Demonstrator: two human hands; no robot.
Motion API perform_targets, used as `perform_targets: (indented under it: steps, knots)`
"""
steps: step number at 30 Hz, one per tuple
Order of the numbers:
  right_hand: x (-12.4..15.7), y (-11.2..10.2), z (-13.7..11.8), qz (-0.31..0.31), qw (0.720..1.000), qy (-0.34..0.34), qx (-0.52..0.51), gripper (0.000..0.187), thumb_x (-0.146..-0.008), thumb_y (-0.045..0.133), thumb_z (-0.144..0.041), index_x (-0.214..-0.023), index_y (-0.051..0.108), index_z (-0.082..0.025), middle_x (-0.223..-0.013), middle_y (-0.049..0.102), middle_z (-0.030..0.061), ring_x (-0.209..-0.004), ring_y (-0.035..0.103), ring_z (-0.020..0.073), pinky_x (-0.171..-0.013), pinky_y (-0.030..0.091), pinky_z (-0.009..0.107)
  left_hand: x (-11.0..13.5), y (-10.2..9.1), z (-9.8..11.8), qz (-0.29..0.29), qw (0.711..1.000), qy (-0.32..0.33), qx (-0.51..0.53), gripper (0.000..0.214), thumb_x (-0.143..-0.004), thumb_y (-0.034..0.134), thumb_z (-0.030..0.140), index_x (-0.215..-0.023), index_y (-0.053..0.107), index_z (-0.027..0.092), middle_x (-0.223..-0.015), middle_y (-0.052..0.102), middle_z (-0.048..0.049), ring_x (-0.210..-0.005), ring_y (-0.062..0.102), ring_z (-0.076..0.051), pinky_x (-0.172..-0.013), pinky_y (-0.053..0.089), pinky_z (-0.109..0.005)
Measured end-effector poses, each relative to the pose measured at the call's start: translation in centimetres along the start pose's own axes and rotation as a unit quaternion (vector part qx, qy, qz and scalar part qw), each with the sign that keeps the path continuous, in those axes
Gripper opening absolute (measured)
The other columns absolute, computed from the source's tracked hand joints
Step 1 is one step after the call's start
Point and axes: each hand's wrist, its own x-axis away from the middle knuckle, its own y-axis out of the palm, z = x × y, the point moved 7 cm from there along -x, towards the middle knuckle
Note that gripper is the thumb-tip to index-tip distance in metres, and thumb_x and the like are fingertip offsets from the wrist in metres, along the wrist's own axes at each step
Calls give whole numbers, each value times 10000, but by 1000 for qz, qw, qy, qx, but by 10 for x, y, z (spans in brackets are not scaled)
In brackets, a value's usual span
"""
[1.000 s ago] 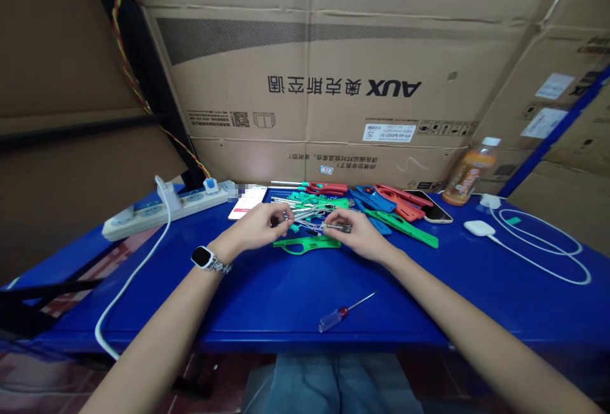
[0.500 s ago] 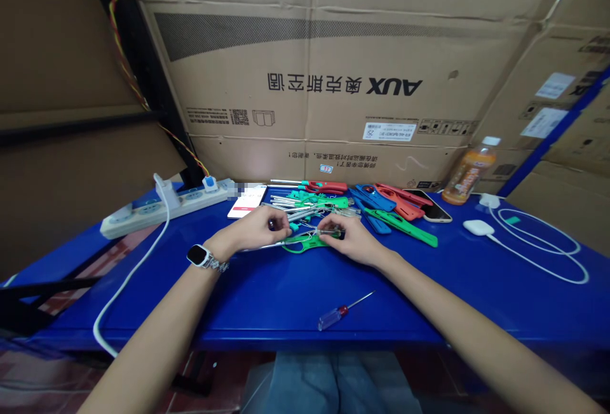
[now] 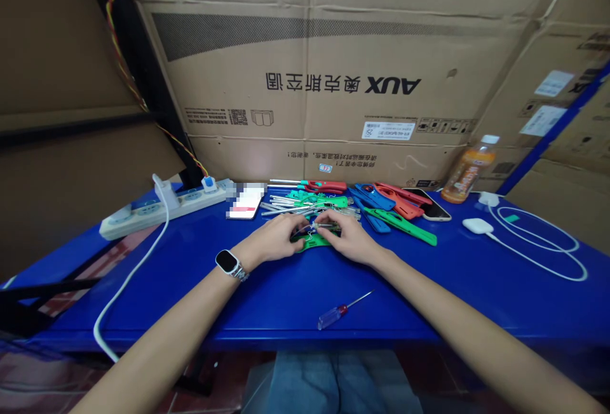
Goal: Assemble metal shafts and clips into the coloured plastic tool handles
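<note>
Over a green lighter casing half (image 3: 313, 242), my two hands are close together. My left hand (image 3: 276, 236) has its thumb and fingers pinched at the casing's left end, hiding what is between them. Between the fingertips run a thin wire and a small pale fitting (image 3: 314, 226). My right hand (image 3: 351, 236) is closed on a clear, narrow lighter fuel tank (image 3: 330, 227), partly covered by the fingers. Just behind lies a heap of metal lighter tubes (image 3: 286, 201) and green parts. A red lighter (image 3: 326, 186) with a metal tube rests at the back of this heap.
A clear-handled screwdriver (image 3: 332, 317) lies near the front edge of the blue table (image 3: 267, 300). Blue casings (image 3: 374, 201), red casings (image 3: 403, 203) and a green casing (image 3: 405, 227) are right of the heap. A phone (image 3: 246, 203), power strip (image 3: 157, 212), bottle (image 3: 469, 169) and white charger (image 3: 478, 227) stand around.
My left hand has moved right, away from the metal tube and teal piece, up to the casing beside my right hand. My right hand has barely moved.
</note>
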Motion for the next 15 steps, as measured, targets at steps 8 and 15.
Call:
perform_targets:
  steps: [8, 15]
  knots:
    - [1, 5, 7, -17, 997, 4, 69, 200, -922, 496, -205, -1106, 575, -206, -1059, 668, 68, -995, 612, 215, -886, 455, 379, -2, 3, -2, -18, 998, 16, 52, 281, -781, 654, 275, -1048, 656, 187, -841, 677, -24, -726, 612, -179, -655, 466, -273]
    - [-3, 11, 10, -65, 970, 33, 233, 147, -867, 612, -275, -990, 647, -201, -844, 627, 43, -893, 543, 236, -874, 340, 429, -3, 5, -4, -27, 997, 5, 75, 299, -764, 669, 255, -1053, 654, 179, -820, 667, -13, -723, 607, -170, -668, 479, -275]
